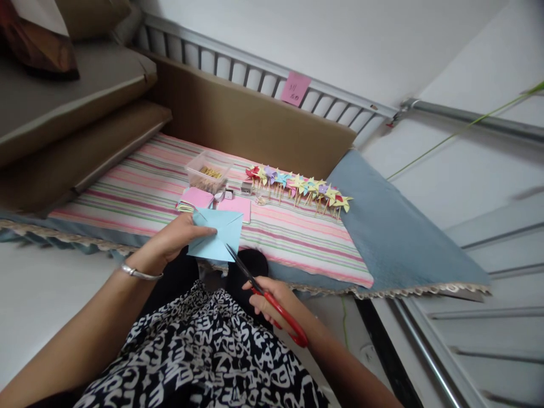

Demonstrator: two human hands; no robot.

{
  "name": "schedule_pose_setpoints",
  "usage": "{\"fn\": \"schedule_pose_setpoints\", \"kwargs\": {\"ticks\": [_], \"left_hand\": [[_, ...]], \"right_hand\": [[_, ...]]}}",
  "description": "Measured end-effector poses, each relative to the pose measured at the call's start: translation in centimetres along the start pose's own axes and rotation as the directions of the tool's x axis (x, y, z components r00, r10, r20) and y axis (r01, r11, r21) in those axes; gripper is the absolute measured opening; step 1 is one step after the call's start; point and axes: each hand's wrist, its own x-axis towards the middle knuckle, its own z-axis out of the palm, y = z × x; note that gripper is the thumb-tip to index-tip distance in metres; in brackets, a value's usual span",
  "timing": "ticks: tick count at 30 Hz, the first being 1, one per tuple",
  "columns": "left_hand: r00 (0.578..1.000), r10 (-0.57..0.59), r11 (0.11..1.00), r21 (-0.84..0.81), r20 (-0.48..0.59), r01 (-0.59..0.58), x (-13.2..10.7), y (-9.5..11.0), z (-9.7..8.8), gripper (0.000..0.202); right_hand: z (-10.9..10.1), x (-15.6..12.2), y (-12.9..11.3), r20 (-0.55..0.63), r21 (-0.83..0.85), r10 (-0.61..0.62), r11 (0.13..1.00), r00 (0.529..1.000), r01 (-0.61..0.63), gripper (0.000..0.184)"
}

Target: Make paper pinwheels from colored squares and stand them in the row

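Note:
My left hand [178, 238] pinches a light blue paper square [219, 233] by its left edge, holding it above the near edge of the striped cloth [140, 192]. My right hand [272, 303] grips red-handled scissors [272, 300]. Their dark blades point up and left, and the tips touch the lower edge of the blue paper. A silver bangle [138, 273] circles my left wrist.
A row of several coloured paper pinwheels [297, 187] on sticks lies on the cloth. Pink paper sheets [236, 207], a clear plastic box [208, 173] and small metal bits sit beside them. A cardboard panel [255, 122] and a railing with a pink note [294, 88] stand behind.

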Motion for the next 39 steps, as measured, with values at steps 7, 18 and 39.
{"fn": "schedule_pose_setpoints", "kwargs": {"ticks": [7,18,39], "left_hand": [[1.000,-0.026,1.000,0.016,0.006,0.025,-0.4,0.0,0.1,0.021],[0.997,-0.047,0.996,0.080,0.059,0.043,-0.9,0.7,0.5,0.027],[0.994,-0.077,0.995,0.063,0.078,0.072,-0.6,0.7,0.4,0.028]], "right_hand": [[-0.1,0.3,-0.5,0.030,-0.020,-0.007,1.000,1.000,0.007,0.025],[-0.1,0.3,-1.7,0.051,-0.140,0.054,0.989,0.997,-0.046,0.027],[-0.2,0.4,-1.1,0.051,-0.144,-0.014,0.989,0.999,0.022,0.026]]}}
